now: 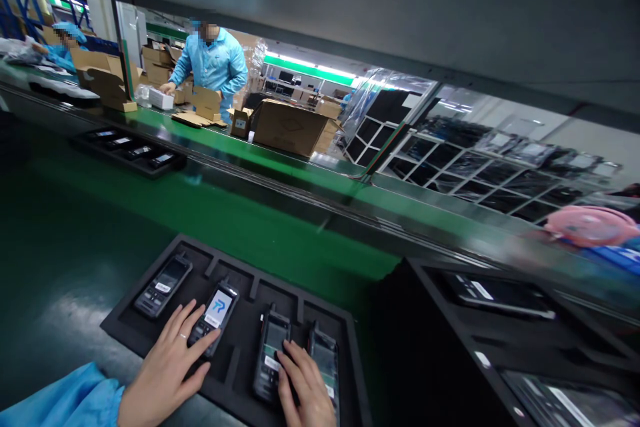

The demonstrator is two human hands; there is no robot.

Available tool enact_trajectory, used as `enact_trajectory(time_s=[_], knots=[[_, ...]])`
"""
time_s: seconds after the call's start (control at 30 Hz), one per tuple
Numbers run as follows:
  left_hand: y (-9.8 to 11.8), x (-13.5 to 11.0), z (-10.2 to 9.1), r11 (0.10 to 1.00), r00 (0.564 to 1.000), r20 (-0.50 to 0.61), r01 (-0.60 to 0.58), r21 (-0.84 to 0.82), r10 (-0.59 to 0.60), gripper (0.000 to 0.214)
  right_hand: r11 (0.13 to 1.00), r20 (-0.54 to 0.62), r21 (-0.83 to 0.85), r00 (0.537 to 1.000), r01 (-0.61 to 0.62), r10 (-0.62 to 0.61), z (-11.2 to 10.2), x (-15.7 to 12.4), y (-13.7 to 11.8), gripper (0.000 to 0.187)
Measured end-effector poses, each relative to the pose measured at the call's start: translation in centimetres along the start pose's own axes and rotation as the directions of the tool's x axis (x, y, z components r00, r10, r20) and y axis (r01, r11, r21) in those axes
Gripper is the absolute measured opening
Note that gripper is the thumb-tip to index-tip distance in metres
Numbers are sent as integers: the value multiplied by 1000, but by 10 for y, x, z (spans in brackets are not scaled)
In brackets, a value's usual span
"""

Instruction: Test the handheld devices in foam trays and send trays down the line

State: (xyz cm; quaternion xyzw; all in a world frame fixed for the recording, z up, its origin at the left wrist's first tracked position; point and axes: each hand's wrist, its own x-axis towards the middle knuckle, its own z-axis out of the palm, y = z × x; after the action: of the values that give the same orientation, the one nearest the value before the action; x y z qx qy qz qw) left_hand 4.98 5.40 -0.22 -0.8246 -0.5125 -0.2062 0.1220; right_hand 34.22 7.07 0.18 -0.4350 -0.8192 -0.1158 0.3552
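left hand (167, 360) spread open, fingers rest on lit handset (219, 305) lower left of center, right hand (307, 383) loosely open, fingertips touch dark handset (275, 337) bottom center, both in black tray (245, 321)

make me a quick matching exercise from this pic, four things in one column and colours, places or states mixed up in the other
1. left hand
2. right hand
3. leftmost handheld in the near tray
4. rounded item at the picture's right edge

A. pink
B. at the handheld showing a blue logo
C. dark screen, neither hand over it
D. over the near tray's right half

Pairs: 1-B, 2-D, 3-C, 4-A
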Motion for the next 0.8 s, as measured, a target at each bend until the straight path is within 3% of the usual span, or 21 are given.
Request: enact_trajectory(time_s=[0.3, 0.8], knots=[[0, -1, -1, 1000, 1000, 1, -6, 14, 6, 57, 1000, 27, -1, 999, 24, -24, 1, -2, 3, 24], [-2, -1, 3, 1000, 998, -52, -18, 3, 18, 57, 998, -22, 39, 998, -56, 57, 1, -1, -3, 24]])
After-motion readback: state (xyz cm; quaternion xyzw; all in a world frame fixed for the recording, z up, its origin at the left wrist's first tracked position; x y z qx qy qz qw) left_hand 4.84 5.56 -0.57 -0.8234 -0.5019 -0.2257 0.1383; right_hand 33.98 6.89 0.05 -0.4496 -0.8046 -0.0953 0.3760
